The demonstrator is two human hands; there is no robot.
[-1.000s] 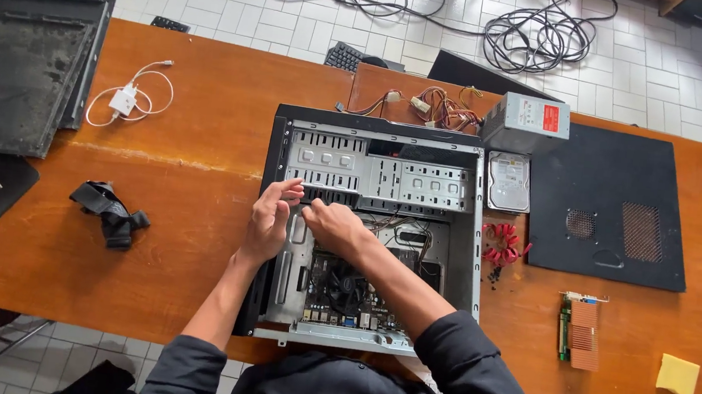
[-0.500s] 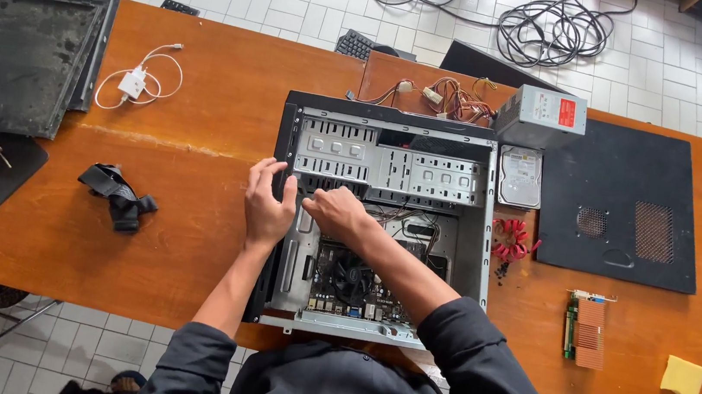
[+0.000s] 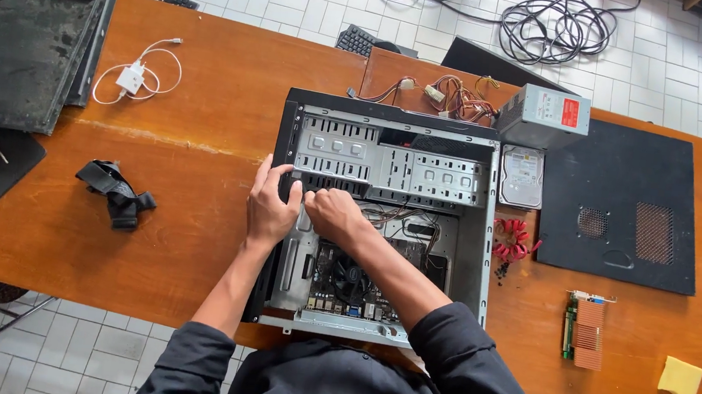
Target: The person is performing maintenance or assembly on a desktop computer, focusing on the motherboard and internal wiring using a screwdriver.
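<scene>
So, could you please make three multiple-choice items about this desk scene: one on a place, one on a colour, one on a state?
1. Where does the left hand rest?
A. on the left edge of the open computer case
B. on the white charger
C. on the yellow sponge

2. What colour is the small block at the table's right end?
A. blue
B. yellow
C. green

3. How is the computer case?
A. closed
B. standing upright
C. lying flat with its side open

Answers: 1 A, the fingers lie on the case's black edge. 2 B, it is plainly yellow. 3 C, the drive cage and board inside are visible.
</scene>
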